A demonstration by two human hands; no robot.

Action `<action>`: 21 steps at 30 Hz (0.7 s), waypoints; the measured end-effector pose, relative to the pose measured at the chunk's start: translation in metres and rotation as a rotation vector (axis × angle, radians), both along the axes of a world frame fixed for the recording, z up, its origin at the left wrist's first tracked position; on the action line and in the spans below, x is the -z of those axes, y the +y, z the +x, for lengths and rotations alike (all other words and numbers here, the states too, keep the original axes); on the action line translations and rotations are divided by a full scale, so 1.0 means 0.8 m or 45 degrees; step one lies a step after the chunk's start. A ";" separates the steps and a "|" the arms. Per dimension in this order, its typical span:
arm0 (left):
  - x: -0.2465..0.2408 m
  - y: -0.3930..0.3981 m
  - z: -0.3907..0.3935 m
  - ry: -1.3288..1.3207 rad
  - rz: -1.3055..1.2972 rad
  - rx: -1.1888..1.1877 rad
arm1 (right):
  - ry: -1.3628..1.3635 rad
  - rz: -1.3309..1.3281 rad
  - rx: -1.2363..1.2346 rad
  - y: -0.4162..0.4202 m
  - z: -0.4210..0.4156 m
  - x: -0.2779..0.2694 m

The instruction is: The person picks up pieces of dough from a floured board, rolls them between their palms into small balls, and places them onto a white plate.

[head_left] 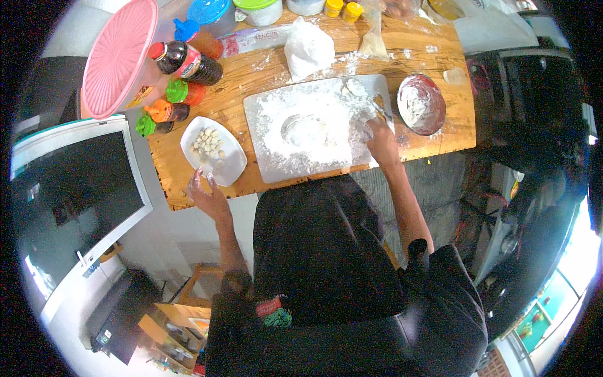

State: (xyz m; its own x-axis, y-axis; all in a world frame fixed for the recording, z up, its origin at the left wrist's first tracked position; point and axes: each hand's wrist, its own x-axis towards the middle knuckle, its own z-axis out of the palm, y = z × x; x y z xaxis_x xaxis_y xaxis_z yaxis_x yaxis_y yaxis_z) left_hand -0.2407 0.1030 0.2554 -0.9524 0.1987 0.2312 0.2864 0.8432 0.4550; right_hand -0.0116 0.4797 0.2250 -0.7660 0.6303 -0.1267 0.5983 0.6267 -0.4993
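My left hand (205,194) is at the near rim of a white plate (225,173), fingers apart, thumb and fingertips floury; whether it touches the rim is unclear. Several small pale balls, apparently dough (207,142), lie on that plate. In front of me a pale cutting board (260,166) is thickly covered with white flour (325,146), which bears a round ring-shaped mark. My right hand (380,136) reaches over the board's right side, its fingertips in the flour and hard to make out. Beside them lies a narrow utensil (382,107), partly hidden. A floury lump (356,87) sits at the board's far right.
A dark red bowl (438,110) with flour inside stands right of the board. Behind the board is a white bag (308,52). At left are a dark sauce bottle (200,66), smaller capped bottles (165,111) and a pink-lidded tub (121,56). Lidded containers (259,12) line the back.
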 end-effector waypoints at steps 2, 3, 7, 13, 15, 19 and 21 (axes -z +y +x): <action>-0.002 0.029 0.015 0.003 0.175 0.068 | -0.105 -0.135 0.035 0.000 0.000 0.001; -0.004 0.046 0.024 0.001 0.258 0.103 | -0.129 -0.145 0.052 0.000 0.003 0.002; -0.012 0.111 0.058 0.053 0.268 0.302 | -0.056 -0.267 0.157 0.007 0.020 -0.019; -0.018 0.193 0.093 -0.146 0.314 0.587 | -0.136 -0.187 -0.066 0.006 0.046 -0.005; -0.017 0.216 0.095 -0.198 0.295 0.653 | -0.106 -0.202 -0.166 0.010 0.043 0.005; -0.023 0.242 0.106 -0.269 0.241 0.670 | 0.028 -0.037 -0.269 0.011 0.024 0.026; -0.020 0.247 0.110 -0.282 0.253 0.645 | 0.058 -0.016 -0.260 0.013 0.009 0.025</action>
State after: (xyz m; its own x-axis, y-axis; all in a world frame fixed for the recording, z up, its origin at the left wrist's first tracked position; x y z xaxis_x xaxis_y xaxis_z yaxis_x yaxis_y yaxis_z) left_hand -0.1530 0.3009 0.2715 -0.7801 0.6146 0.1171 0.5114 0.5186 0.6852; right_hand -0.0045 0.4905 0.2050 -0.8828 0.4599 -0.0958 0.4359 0.7261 -0.5318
